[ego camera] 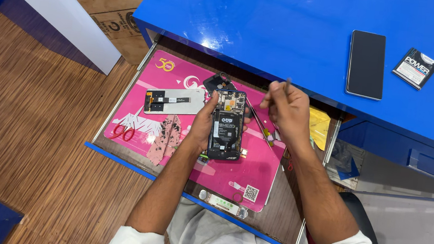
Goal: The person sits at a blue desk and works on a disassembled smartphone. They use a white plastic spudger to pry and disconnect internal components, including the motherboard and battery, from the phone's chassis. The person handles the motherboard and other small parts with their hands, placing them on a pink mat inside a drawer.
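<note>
While I watch from afar:
Left hand (202, 123): fingers wrapped around opened phone (227, 124), over pink mat (179, 75).
Right hand (288, 110): fingers pinched shut on thin tool (287, 83).

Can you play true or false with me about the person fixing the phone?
1. The left hand holds an opened phone with its back cover off. True.
2. The right hand is empty. False: it pinches a thin tool.
3. The pink mat lies in an open drawer. True.
4. A whole phone with a dark screen lies inside the drawer. False: it lies on the blue desk.
5. A small black packet lies beside that dark phone. True.
</note>
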